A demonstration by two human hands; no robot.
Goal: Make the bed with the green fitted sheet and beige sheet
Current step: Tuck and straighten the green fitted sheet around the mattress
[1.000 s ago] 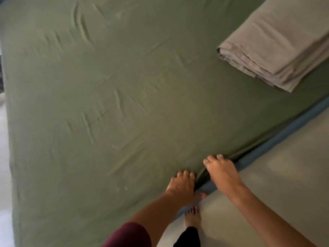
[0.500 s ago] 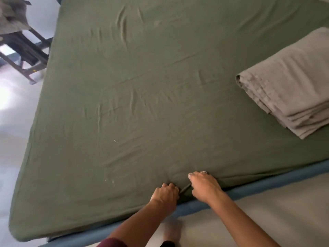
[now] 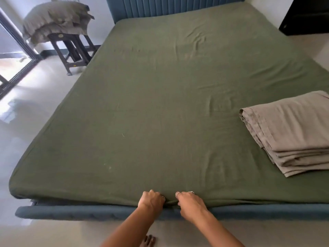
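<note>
Right now green fitted sheet (image 3: 160, 107) stretched over mattress, few wrinkles near middle and head end. Left hand (image 3: 151, 199) and right hand (image 3: 189, 202) side by side at foot edge, fingers curled, each gripping sheet hem just above blue bed frame (image 3: 71, 212). Folded beige sheet (image 3: 292, 129) lies on bed's right side. Pillows (image 3: 55, 20) stacked on dark stool (image 3: 74, 50) beside headboard (image 3: 169, 6).

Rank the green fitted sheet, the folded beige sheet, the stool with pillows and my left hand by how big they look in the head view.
1. green fitted sheet
2. folded beige sheet
3. stool with pillows, though it stands farther off, so it looks smaller than it is
4. left hand, despite being nearest the camera
</note>
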